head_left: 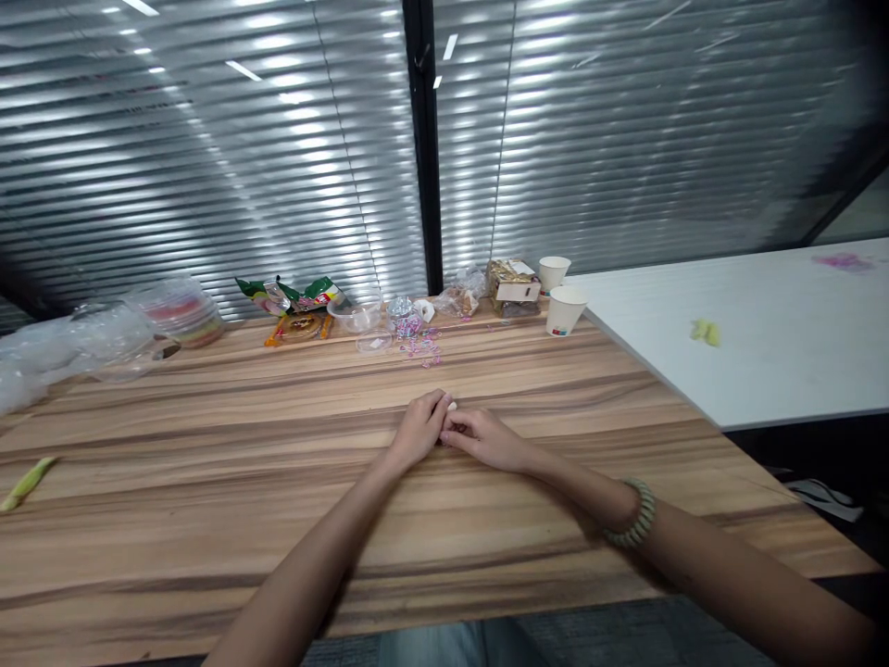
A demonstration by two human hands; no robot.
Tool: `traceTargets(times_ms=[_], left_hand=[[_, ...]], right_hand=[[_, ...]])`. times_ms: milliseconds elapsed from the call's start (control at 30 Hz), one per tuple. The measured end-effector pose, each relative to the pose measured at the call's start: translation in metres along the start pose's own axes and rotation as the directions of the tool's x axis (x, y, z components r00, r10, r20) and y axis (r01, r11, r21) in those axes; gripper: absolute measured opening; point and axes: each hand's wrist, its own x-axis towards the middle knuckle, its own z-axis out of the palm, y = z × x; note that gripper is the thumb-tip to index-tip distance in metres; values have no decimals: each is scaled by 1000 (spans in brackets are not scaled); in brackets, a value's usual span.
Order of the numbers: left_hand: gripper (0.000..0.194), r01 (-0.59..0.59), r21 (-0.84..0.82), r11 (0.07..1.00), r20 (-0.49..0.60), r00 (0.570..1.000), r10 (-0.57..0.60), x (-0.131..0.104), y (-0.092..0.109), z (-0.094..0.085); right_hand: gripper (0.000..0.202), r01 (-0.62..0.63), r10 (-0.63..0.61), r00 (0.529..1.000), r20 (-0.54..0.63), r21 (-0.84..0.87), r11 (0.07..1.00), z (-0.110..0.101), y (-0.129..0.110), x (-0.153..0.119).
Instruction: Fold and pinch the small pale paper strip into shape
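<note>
On the wooden table, near its middle, my left hand (419, 430) and my right hand (492, 441) meet at the fingertips. Both have their fingers bent and closed. A small white piece (452, 406) pokes out between them; its kind is too small to tell, and the fingers cover the rest of it. My right wrist wears a braided greenish bracelet (640, 515). Beyond the hands, pink and purple paper clips (422, 348) lie loose in front of a clear tub of the same clips (404, 318).
Along the back of the wooden table (208, 463) stand paper cups (566, 311), a box (514, 283), a clear plastic bowl (356, 315), a green snack bag (298, 295) and stacked plastic containers (177, 313). A yellow-green strip (28, 484) lies left. A white table (778, 333) adjoins at right.
</note>
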Motion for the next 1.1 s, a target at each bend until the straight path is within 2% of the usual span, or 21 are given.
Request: traceTargets(times_ms=[367,700,1100], left_hand=[[34,-5,6,1000,-9,1000,5,0,0,0],[35,-17,3,1000,-10,1000,17,0,-1,1],[34,-16,-9,1000,-14,1000,15,0,-1,1]], right_hand=[[17,5,-5,1000,-2,-10,1000,0,0,0],[10,27,-29,999,-18,-95,995,1,0,0],[9,44,-45,999,-16,-90,995,1,-1,-1]])
